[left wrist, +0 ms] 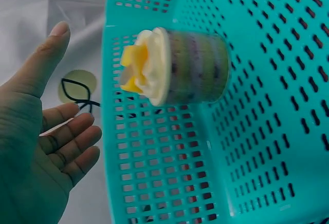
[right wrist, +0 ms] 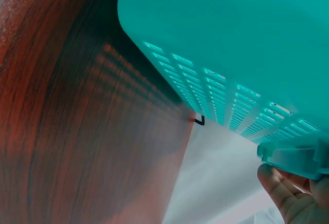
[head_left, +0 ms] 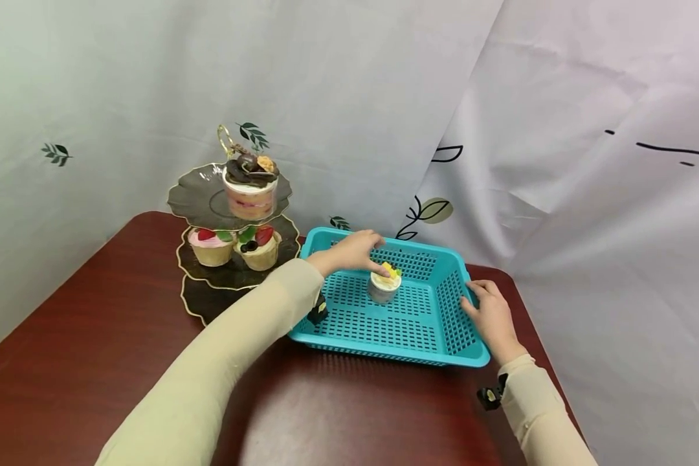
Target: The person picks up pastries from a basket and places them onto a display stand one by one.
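A turquoise plastic basket [head_left: 378, 349] with slotted walls stands on the table. Inside it is one clear dessert cup [head_left: 382, 292], layered, topped with white cream and yellow fruit pieces. My left hand [head_left: 352, 251] reaches over the basket above the cup. In the left wrist view that hand [left wrist: 46, 126] has its thumb spread from loosely bent fingers, and a gap separates it from the cup [left wrist: 180, 67]. With my right hand [head_left: 492, 317] I hold the basket's right rim. The right wrist view shows its fingers [right wrist: 277, 188] at the underside of the rim's edge.
Left of the basket stands a tiered dark stand [head_left: 195, 200] with gold scalloped edges. A chocolate-topped dessert cup [head_left: 250, 194] sits on its top tier; two fruit-topped tarts [head_left: 212, 251] are below. A pale curtain [head_left: 349, 97] hangs behind the reddish-brown table [head_left: 93, 323].
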`<state>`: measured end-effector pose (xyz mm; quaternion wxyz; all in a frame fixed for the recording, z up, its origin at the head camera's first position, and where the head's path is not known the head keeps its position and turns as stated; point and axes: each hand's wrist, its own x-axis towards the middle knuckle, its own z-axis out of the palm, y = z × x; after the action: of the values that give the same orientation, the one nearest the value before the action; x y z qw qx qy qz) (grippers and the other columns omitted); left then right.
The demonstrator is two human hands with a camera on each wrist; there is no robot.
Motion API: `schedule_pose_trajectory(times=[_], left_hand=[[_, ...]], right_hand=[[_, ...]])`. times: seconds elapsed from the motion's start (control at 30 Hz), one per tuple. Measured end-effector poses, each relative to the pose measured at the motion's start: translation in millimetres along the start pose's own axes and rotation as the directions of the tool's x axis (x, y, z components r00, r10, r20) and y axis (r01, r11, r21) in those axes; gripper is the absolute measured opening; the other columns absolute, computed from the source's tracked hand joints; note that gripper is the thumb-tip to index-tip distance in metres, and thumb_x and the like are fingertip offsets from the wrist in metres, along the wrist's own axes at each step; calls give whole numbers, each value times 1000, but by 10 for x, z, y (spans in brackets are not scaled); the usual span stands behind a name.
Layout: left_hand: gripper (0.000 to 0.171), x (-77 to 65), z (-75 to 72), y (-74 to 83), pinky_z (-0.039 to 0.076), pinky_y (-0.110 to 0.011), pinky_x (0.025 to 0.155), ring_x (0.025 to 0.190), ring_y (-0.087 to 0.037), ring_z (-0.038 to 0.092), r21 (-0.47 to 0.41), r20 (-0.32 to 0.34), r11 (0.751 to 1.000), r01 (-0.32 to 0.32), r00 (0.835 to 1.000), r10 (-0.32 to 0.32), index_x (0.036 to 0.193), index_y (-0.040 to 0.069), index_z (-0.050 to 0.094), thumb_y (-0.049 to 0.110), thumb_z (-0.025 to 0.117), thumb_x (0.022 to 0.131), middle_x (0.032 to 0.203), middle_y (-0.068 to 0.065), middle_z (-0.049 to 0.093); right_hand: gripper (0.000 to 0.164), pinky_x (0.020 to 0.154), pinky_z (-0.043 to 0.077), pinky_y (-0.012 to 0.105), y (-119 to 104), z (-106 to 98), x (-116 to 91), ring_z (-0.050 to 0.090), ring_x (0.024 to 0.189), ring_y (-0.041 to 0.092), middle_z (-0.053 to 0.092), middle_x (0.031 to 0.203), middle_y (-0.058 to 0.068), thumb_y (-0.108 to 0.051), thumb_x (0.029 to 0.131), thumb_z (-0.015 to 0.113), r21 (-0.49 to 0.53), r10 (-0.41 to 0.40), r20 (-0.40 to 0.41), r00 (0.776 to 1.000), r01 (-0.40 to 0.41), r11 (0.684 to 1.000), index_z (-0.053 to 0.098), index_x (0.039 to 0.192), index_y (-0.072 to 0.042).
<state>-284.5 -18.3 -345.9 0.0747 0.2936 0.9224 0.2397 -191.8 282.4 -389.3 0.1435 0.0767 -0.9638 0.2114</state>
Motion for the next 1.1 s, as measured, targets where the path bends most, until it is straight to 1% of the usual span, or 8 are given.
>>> schedule_pose_trajectory(times=[0.1, 0.23, 0.37, 0.5, 0.7, 0.93, 1.1], left_hand=[[76, 27, 38, -24, 47, -39, 93, 110, -23, 54, -9, 33, 1000, -7, 999, 7, 138, 6, 49, 45, 76, 79, 125, -13, 56], [77, 51, 113, -64, 47, -41, 93, 113, -26, 55, -33, 40, 999, -6, 999, 7, 139, 5, 48, 44, 76, 79, 126, -13, 56], [78, 78, 200, -114, 46, -41, 97, 118, -24, 54, -11, 54, 1000, 1, 999, 0, 140, 6, 46, 45, 76, 79, 130, -10, 56], [80, 104, 277, -167, 46, -39, 99, 120, -22, 53, 16, 73, 999, 31, 997, -32, 142, 8, 44, 46, 75, 79, 132, -9, 54], [79, 155, 328, -180, 46, -39, 99, 120, -22, 53, -5, 89, 999, 51, 995, -50, 142, 6, 43, 43, 75, 80, 133, -11, 54], [80, 171, 393, -215, 39, -40, 109, 130, -26, 48, -8, 120, 998, 58, 991, -56, 142, 3, 43, 39, 77, 80, 139, -12, 52], [78, 200, 457, -225, 40, -39, 107, 127, -25, 49, -8, 128, 998, 63, 990, -62, 141, 3, 44, 36, 79, 79, 138, -12, 52]], right_hand=[[45, 92, 47, 56, 8, 7, 17, 54, 110, 40, 50, 125, 23, -12, 91, 61, 0, 5, 3, 1000, -5, 1000, 53, 130, 9], [45, 93, 47, 56, 17, 26, 38, 54, 112, 41, 49, 127, 24, -13, 93, 60, 12, 13, 24, 1000, -14, 1000, 52, 132, 8], [44, 95, 47, 55, 18, 32, 46, 54, 113, 40, 49, 128, 23, -13, 94, 59, 8, 22, 29, 999, -22, 1000, 52, 132, 8], [45, 95, 47, 55, 14, 27, 41, 54, 114, 40, 49, 129, 23, -15, 94, 59, 6, 29, 34, 999, -30, 1000, 52, 132, 7], [45, 95, 46, 55, 27, 18, 41, 54, 115, 40, 49, 130, 23, -14, 94, 59, 9, 36, 26, 999, -37, 999, 51, 133, 8], [46, 95, 47, 55, 20, 33, 41, 53, 114, 40, 48, 129, 24, -15, 95, 59, 19, 40, 32, 999, -40, 999, 51, 133, 8], [45, 94, 47, 55, 32, 25, 44, 54, 113, 41, 48, 129, 24, -15, 94, 59, 23, 33, 21, 999, -34, 999, 51, 132, 8]])
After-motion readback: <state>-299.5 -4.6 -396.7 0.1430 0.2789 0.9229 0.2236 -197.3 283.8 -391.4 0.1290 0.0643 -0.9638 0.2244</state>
